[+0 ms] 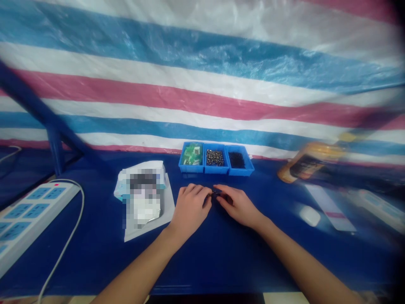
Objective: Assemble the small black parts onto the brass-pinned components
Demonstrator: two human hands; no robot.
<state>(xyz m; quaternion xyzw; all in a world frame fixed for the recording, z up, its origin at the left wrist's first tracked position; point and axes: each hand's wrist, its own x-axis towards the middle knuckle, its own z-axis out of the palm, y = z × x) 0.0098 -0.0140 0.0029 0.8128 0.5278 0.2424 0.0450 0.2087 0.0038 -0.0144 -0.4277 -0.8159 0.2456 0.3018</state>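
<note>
My left hand (190, 207) and my right hand (237, 205) rest close together on the blue table (215, 253), fingertips meeting at the middle. Both have their fingers curled in a pinch around a small dark part (216, 194) between them, too small to name. Just beyond the hands stand three joined blue bins: the left bin (191, 157) holds green and white pieces, the middle bin (215, 158) small metal parts, the right bin (238, 161) small black parts.
A white plastic bag (144, 198) with blurred contents lies left of my left hand. A white power strip (28, 215) with its cable sits at the far left. An orange bottle (306, 162), a white round object (310, 215) and a flat white item (329, 207) lie right. A striped tarp (202, 76) hangs behind.
</note>
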